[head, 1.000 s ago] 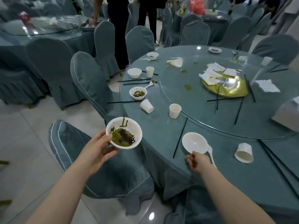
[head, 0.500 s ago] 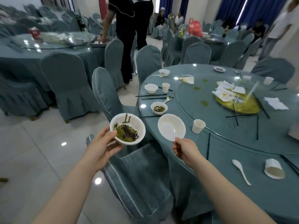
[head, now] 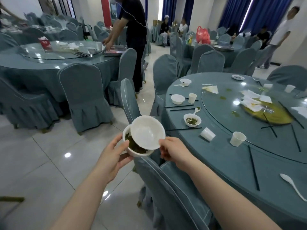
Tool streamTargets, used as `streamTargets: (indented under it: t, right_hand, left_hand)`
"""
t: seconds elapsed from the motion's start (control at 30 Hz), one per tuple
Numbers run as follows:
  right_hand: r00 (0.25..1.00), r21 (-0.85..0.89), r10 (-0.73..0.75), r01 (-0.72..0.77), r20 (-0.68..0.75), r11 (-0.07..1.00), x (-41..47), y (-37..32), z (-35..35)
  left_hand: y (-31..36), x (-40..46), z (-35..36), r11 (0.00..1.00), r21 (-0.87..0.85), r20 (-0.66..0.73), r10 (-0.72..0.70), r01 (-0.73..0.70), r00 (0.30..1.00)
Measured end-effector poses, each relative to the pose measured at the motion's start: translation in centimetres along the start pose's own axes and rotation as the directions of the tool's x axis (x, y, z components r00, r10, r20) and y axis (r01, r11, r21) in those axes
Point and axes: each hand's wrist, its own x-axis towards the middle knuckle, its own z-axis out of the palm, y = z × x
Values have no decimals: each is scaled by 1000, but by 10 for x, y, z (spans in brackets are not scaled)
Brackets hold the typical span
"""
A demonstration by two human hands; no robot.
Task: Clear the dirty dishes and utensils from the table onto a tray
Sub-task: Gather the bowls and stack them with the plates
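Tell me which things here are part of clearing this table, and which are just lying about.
Part of the job:
left hand holding the dirty bowl
right hand holding the clean bowl
soup bowl, paper cup, spoon, chopstick

Just lying about:
chair
red bag

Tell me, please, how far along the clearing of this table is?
Early on. In hand: the left hand holds the bowl of green leftovers, and the right hand tilts an empty bowl over it, not yet nested. Left on the table: a dirty bowl, paper cups, chopsticks, a spoon and the yellow platter. No tray shows beside it.
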Motion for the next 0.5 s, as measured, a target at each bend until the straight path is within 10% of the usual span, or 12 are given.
streamTargets:
  t: [0.5]
  right_hand:
    - [996,124,-42,32,78,992,209,-51,94]
  left_hand:
    - [87,179,-86,992,109,28,-67,63,997]
